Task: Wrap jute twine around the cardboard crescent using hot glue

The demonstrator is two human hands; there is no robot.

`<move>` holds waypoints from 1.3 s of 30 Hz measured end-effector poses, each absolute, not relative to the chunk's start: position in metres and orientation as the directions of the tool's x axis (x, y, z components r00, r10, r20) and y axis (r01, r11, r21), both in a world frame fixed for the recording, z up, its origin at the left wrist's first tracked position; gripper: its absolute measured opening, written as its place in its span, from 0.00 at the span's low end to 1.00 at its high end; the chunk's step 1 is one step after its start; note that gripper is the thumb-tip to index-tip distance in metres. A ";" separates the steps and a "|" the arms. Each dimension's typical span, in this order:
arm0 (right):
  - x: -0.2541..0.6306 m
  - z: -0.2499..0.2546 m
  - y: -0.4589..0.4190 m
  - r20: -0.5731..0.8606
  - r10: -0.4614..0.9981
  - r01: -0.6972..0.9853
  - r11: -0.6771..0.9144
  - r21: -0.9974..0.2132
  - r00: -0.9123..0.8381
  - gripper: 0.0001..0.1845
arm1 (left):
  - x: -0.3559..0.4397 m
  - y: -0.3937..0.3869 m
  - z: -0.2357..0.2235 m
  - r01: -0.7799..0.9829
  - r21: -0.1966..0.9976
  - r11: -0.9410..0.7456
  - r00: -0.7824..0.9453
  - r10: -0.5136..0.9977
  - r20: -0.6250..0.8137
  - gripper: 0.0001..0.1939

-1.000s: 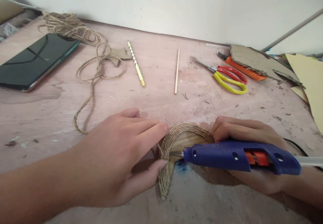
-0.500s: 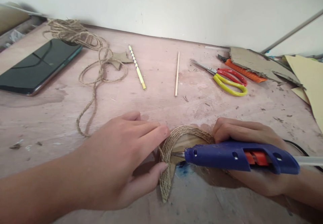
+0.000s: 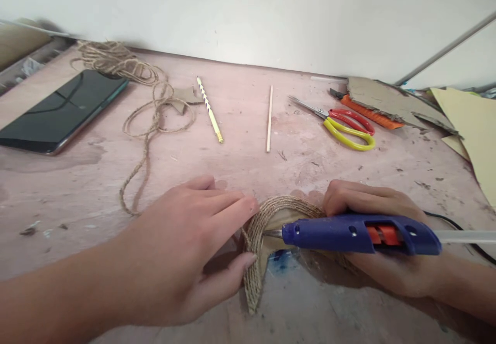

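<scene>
A curved cardboard piece [image 3: 285, 216] lies flat in front of me, its arched edge covered with rows of jute twine [image 3: 253, 271]. My left hand [image 3: 201, 246] pinches the left side of the twine-covered arch between thumb and fingers. In my right hand [image 3: 372, 204] is a blue hot glue gun [image 3: 329, 234], lying sideways with a clear glue stick [image 3: 465, 237] out of its back. Its metal nozzle touches or nearly touches the inner edge of the twine rows. The glue gun's body hides part of my right fingers and the arch's right side.
A heap of loose jute twine [image 3: 116, 60] trails down towards my left hand. A phone [image 3: 62, 111] lies at the left, near a cardboard scrap [image 3: 189, 95]. Farther back are a pencil [image 3: 210, 110], a thin stick [image 3: 269, 119], scissors [image 3: 333, 122], an orange cutter [image 3: 374, 112] and cardboard [image 3: 403, 101].
The view has shifted slightly. The glue gun's back end has swung a little to the left and up, while its nozzle stays by the twine. My left hand keeps its grip.
</scene>
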State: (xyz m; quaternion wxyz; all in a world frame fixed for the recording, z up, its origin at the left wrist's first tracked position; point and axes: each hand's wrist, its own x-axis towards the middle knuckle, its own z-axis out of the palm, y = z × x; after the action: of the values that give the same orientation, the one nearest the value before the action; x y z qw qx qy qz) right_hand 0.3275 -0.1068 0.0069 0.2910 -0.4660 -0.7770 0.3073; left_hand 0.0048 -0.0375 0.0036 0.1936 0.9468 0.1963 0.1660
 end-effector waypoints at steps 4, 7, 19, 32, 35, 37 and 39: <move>0.335 0.020 -0.097 0.286 0.901 0.595 0.432 -0.678 -0.328 0.05 | 0.005 -0.036 0.002 0.305 0.456 -0.836 0.873 0.437 0.216 0.05; 0.346 0.026 -0.082 0.398 0.870 0.706 0.476 -0.524 -0.292 0.05 | 0.005 -0.035 0.003 0.248 0.500 -0.830 0.879 0.410 0.244 0.05; 0.371 0.022 -0.048 0.242 0.846 0.767 0.532 -0.357 -0.475 0.22 | 0.002 -0.042 0.017 0.000 0.410 -0.912 0.949 0.129 0.288 0.12; 0.328 0.032 -0.089 0.187 0.628 0.601 0.778 -0.182 -0.756 0.22 | -0.001 -0.039 0.007 -0.048 0.406 -0.912 0.901 0.136 0.412 0.13; 0.325 0.035 -0.074 0.240 0.632 0.592 0.775 -0.221 -0.737 0.17 | 0.001 -0.040 0.007 -0.053 0.377 -0.925 0.889 0.128 0.439 0.14; 0.318 0.042 -0.054 0.248 0.698 0.666 0.716 -0.212 -0.672 0.10 | 0.002 -0.041 0.008 -0.068 0.355 -0.932 0.884 0.109 0.454 0.15; 0.303 0.051 -0.028 0.157 0.821 0.815 0.567 -0.119 -0.549 0.12 | 0.003 -0.041 0.009 -0.091 0.325 -0.941 0.871 0.083 0.485 0.17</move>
State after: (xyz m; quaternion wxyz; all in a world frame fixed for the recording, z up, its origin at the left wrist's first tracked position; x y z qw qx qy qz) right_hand 0.3032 -0.0278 0.0510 0.0974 -0.4650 -0.8798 0.0159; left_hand 0.0034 -0.0410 0.0091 0.1715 0.9518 -0.0020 0.2544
